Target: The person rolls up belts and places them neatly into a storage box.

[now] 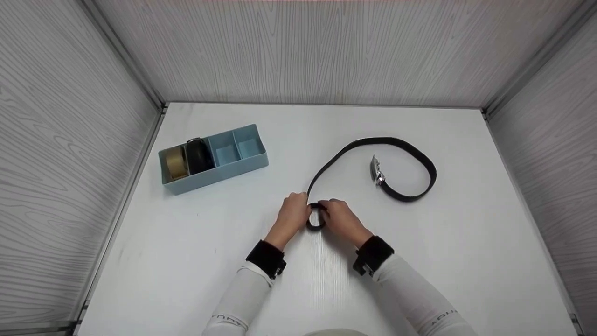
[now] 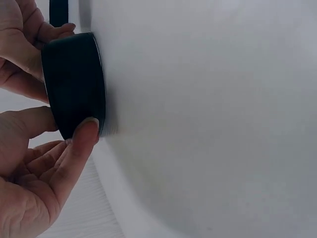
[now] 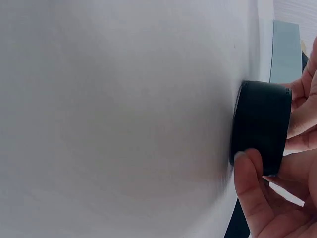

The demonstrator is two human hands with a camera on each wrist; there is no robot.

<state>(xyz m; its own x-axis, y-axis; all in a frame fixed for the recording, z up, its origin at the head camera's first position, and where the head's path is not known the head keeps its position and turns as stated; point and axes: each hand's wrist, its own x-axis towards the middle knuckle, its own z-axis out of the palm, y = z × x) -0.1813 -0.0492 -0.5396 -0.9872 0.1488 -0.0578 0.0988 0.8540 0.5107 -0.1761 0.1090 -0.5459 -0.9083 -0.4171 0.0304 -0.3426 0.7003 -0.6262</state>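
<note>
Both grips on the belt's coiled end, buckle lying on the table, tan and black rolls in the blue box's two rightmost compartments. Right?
Wrong side: in the head view, tan roll and black roll sit in the two leftmost compartments of the blue box. Rest stands: left grip and right grip on the belt's coiled end, buckle lying on the table.

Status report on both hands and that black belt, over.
Left hand, right hand: both pinching the rolled end. Black belt partly coiled, silver buckle outside the roll. Blue divided tray off left, nothing seen blocking.
</note>
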